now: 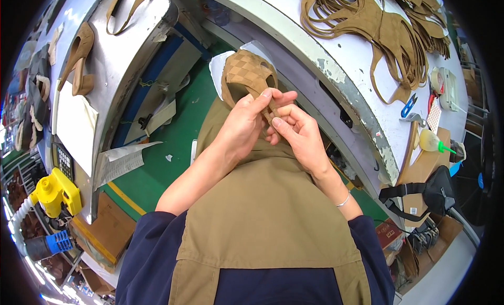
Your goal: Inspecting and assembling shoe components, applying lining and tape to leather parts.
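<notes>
A brown suede shoe upper [249, 69] with a woven checkered front and cut-out openings lies over my lap. Pale sheet-like edges show behind it. My left hand [242, 124] is closed around its narrow strap part, thumb on top. Close beside it, my right hand [300, 134] pinches the lower end of the same strap between thumb and fingers. My fingers hide much of the strap there.
On the right bench [362, 90] lie many-stranded brown suede uppers [367, 29], blue snips [409, 105] and a green-tipped bottle [429, 140]. A finished-looking heeled shoe [80, 58] stands on the left bench. Below it are a calculator [63, 162] and a yellow blower [55, 193].
</notes>
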Demonstrator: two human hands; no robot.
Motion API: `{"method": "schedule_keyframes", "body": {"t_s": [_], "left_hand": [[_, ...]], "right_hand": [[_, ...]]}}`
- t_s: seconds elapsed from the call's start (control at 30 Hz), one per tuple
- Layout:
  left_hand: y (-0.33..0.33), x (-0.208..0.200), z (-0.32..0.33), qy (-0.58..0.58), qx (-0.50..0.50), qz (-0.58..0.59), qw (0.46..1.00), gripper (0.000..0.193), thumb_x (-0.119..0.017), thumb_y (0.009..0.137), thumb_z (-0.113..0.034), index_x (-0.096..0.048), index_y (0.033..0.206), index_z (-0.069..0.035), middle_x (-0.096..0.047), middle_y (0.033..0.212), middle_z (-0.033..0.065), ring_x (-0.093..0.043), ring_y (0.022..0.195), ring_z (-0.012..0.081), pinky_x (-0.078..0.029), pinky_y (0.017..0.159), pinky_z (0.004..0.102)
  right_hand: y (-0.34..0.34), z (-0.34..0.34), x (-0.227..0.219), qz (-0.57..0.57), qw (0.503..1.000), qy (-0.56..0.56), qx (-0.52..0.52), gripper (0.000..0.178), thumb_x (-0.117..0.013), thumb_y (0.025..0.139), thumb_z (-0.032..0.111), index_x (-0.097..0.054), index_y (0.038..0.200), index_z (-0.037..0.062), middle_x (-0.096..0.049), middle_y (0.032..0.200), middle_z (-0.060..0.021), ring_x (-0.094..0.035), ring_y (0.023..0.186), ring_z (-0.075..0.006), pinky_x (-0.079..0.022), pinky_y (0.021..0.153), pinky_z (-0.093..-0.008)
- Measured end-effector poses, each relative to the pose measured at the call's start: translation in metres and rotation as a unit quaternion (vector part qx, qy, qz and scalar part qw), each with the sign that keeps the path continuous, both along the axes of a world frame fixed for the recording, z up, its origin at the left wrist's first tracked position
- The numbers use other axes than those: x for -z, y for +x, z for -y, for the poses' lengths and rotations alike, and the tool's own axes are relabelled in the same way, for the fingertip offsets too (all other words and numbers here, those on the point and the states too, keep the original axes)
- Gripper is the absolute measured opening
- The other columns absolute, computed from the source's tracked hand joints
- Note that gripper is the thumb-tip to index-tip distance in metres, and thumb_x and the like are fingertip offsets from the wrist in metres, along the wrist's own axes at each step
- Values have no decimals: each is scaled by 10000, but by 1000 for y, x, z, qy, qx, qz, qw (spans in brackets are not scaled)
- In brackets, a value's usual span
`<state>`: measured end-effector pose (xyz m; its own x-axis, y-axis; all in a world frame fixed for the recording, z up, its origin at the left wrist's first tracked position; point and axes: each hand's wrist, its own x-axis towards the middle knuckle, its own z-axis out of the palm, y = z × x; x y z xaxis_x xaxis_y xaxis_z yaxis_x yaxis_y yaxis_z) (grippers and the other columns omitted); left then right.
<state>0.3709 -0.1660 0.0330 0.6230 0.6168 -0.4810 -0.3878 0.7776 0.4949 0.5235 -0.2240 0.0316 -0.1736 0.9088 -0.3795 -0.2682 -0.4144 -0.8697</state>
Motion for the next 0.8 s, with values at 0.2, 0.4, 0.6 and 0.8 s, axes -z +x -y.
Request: {"method": "schedule_keyframes", "body": {"t_s": [0.2,0.4,0.6,0.8], "left_hand": [[3,6,0,27,-46,-115,992,272,-566,980,-301,-637,1036,-45,-669,892,63,-604,814,141,-471,760,296],[0,25,0,16,-12,-45,999,253,-587,974,-276,-649,1013,-34,-671,875,74,-625,840,158,-479,804,313],[1,28,-1,-36,7,18,999,244,-561,989,-244,-658,1009,-22,-672,900,65,-635,862,160,-500,806,342],[-3,23,-12,-6,16,-42,999,243,-581,978,-240,-637,1063,-19,-690,851,70,-654,794,147,-503,765,291]], "right_hand": [[5,1,4,1,996,-31,87,161,-647,927,88,-585,1027,-22,-615,834,-38,-578,643,-84,-506,629,-227],[6,4,13,-43,993,-9,107,157,-653,919,85,-585,1036,5,-577,833,-18,-530,636,-72,-535,684,-268],[8,5,20,-92,989,-6,114,145,-646,931,107,-601,1031,13,-580,868,-6,-498,669,-61,-515,703,-257],[12,4,11,-80,994,-28,68,194,-656,923,105,-564,1063,8,-585,872,-13,-497,631,-60,-465,620,-238]]}}
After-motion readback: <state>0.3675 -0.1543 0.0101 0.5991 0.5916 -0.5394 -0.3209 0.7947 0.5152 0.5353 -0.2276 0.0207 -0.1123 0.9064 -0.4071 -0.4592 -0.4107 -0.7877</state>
